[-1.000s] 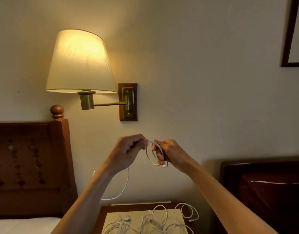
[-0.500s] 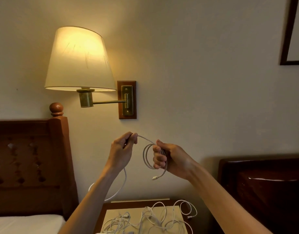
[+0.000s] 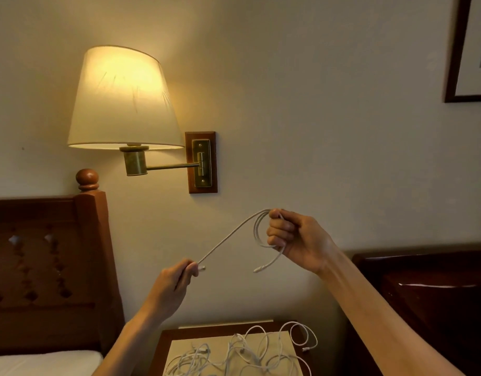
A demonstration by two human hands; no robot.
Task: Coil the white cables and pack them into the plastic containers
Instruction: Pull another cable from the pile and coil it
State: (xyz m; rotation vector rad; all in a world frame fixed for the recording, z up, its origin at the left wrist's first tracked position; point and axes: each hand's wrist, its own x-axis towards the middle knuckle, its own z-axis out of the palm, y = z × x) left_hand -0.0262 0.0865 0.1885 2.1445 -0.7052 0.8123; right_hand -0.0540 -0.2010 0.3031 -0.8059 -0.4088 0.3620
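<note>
Left hand (image 3: 176, 280) sits low, fingers curled, pinching the free end of the white cable (image 3: 228, 237) right by the plug – looks like it's keeping that run taut so the next loop lays clean. Right hand (image 3: 296, 240) is up higher, fist closed around the finished loops, short tail dangling. More loose cables (image 3: 233, 354) wait on the table (image 3: 163, 346) below – no containers in view.
</note>
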